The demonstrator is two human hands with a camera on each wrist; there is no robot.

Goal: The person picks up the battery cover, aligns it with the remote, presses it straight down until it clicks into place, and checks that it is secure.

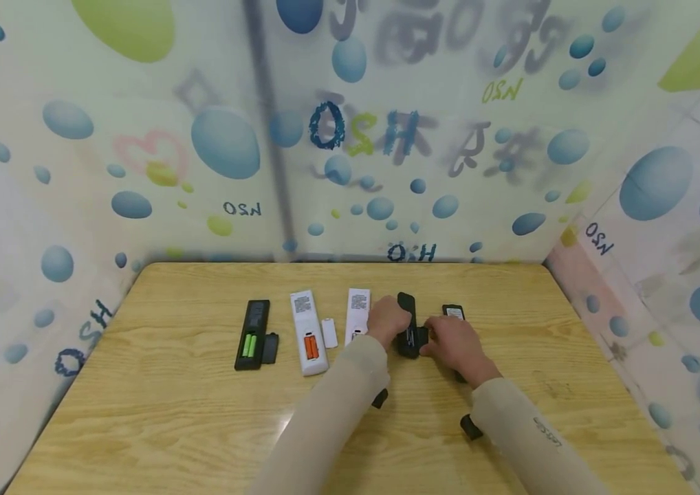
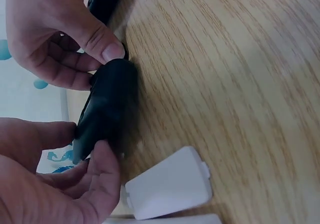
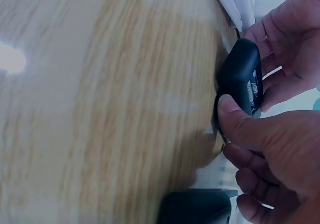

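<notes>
A black remote control [image 1: 408,348] lies near the middle of the table. My left hand [image 1: 389,320] grips it from the left, fingers and thumb on either side of the body in the left wrist view. Small white print shows on the remote [image 3: 252,91] in the right wrist view. Beside its lower right edge sits a small black battery cover [image 1: 422,335], pinched by my right hand [image 1: 452,342]. In the right wrist view that thumb presses the cover [image 3: 218,116] close against the remote; whether they touch is unclear.
Left of my hands lie a black remote [image 1: 257,313] with green batteries, its cover [image 1: 270,348], a white remote [image 1: 303,308] with orange batteries, a white cover [image 1: 329,333] and another white remote [image 1: 359,302]. Another black remote [image 1: 453,312] lies partly behind my right hand. A patterned wall [image 1: 350,192] stands behind.
</notes>
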